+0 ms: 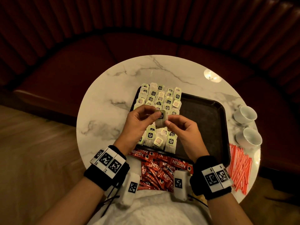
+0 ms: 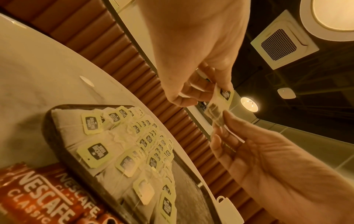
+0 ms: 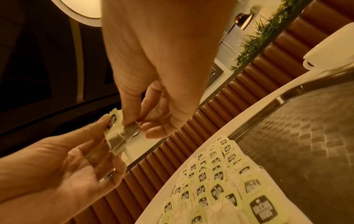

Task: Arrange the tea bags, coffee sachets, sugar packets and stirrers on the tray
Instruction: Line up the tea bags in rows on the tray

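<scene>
Above the tray [image 1: 209, 101], left hand [image 1: 138, 120] and right hand [image 1: 183, 129] pinch tea bag [image 1: 160, 119].

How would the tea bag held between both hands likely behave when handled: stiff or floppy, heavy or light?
The tea bag looks floppy: thin translucent paper. Probably very light, since the left hand and right hand hold it by fingertip pinches alone. Its paper tag may dangle.

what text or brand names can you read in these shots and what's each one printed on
"NESCAFE CLASSIC": on the red coffee sachets at the table's near edge.
"McCoy teas", as far as it reads: on the dark labels of the tea bag tags on the tray.
The held tea bag, pinched by the left hand and right hand, bears a similar label, too blurred to read.
Wrist markers: patterns, no words.
</scene>
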{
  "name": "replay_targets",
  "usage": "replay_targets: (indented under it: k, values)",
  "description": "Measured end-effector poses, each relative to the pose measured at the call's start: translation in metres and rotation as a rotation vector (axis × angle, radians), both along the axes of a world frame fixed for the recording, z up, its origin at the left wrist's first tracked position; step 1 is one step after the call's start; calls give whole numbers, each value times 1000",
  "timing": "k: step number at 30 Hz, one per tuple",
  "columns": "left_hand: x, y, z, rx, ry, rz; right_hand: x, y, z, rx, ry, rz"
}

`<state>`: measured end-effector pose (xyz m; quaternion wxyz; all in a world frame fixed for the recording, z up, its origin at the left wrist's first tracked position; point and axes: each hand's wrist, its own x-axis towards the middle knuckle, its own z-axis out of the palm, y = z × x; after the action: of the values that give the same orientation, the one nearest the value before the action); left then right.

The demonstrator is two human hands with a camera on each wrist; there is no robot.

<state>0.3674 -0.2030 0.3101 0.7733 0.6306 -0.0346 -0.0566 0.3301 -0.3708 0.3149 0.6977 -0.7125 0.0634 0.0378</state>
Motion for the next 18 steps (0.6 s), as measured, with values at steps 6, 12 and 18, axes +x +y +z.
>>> replay_targets:
  k: [6,12,18]
  values:
    - [-1,2,3,20,63,-7,1,3,-12,0,106,-82]
    - [8,27,-34,344,263,23,0,15,-48,-153,366,-52]
    - [4,50,-65,697,346,63,4,31,-63,-410,349,-5]
